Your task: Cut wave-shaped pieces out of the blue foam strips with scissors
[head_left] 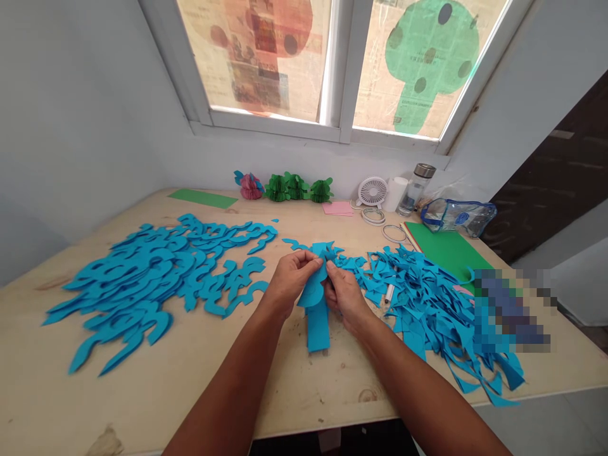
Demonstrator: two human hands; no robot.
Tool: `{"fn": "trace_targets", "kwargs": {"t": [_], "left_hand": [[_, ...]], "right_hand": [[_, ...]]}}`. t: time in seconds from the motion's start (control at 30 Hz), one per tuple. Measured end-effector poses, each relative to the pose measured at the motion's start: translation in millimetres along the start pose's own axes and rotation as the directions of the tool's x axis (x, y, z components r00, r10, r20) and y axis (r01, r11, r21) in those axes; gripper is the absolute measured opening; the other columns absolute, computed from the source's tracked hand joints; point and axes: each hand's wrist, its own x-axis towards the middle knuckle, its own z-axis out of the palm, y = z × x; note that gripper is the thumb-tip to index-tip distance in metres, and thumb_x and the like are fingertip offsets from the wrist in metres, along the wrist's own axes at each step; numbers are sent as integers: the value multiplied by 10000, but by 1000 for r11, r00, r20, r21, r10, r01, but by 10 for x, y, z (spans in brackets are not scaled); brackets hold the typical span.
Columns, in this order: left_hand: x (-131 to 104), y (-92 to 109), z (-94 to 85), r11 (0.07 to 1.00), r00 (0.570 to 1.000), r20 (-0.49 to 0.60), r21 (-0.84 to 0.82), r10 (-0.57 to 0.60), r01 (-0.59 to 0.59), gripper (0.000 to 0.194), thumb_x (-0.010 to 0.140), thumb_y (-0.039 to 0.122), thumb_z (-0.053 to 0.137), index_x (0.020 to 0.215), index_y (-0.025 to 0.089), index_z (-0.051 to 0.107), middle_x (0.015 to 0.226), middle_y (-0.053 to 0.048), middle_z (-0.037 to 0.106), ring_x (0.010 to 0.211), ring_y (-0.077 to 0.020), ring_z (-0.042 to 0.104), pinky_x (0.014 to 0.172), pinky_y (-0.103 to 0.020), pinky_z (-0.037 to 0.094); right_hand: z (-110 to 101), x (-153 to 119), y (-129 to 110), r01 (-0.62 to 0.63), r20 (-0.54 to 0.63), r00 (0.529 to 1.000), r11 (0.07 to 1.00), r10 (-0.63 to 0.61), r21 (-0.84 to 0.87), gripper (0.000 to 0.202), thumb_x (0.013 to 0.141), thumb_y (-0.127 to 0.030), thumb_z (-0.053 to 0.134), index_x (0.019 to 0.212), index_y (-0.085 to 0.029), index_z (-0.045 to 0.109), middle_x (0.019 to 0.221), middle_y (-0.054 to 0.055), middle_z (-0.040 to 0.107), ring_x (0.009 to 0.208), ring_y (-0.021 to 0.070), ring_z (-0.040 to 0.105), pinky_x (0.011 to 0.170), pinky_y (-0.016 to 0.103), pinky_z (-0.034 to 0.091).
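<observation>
Blue paper piece (317,310) sits at table centre, near the front edge, held up between both hands. Left hand (289,280) pinches its upper edge with fingers closed on the paper. Right hand (342,292) grips the same top part from the other side, fingers curled shut on it; lower strip hangs down toward the wooden table (190,380). Left of the hands: pile of cut blue curved shapes (156,278). Right: heap of blue scraps (427,297), touching a green sheet (446,250). Back by the wall: small white fan (373,191), water bottle (415,188), green paper decorations (297,188).
</observation>
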Motion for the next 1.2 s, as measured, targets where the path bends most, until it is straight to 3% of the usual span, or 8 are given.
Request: {"fn": "trace_targets", "kwargs": {"t": [0.23, 0.43, 1.07, 1.2], "left_hand": [[4, -12, -26, 1000, 1000, -10, 0, -2, 2, 239, 637, 377, 733, 630, 170, 613, 554, 21, 552, 524, -115, 469, 510, -232, 365], [-3, 15, -37, 999, 999, 26, 12, -30, 30, 235, 619, 362, 740, 628, 162, 616, 587, 17, 564, 571, -114, 480, 550, -229, 385], [-1, 40, -100, 997, 989, 127, 27, -73, 70, 271, 651, 410, 731, 634, 176, 595, 573, 8, 586, 566, -146, 539, 573, -265, 429], [3, 39, -116, 996, 992, 103, 58, -76, 70, 239, 626, 377, 734, 636, 175, 606, 591, 8, 593, 580, -141, 536, 569, -254, 422]], "right_hand": [[-20, 4, 20, -4, 27, 1000, 1000, 4, -15, 524, 700, -683, 627, 588, -190, 488, 359, -101, 308, 334, 49, 198, 346, 216, 127], [-18, -4, 5, 4, 34, 999, 1000, -4, 1, 545, 681, -678, 652, 552, -214, 397, 369, -104, 297, 344, 45, 210, 356, 205, 128], [-47, 1, 11, 25, 100, 995, 999, -21, -46, 573, 663, -739, 616, 553, -218, 405, 355, -95, 316, 330, 49, 212, 348, 218, 134], [-50, 5, 11, 17, 107, 994, 998, -11, -54, 572, 672, -735, 612, 552, -220, 397, 358, -92, 318, 332, 50, 216, 346, 218, 133]]}}
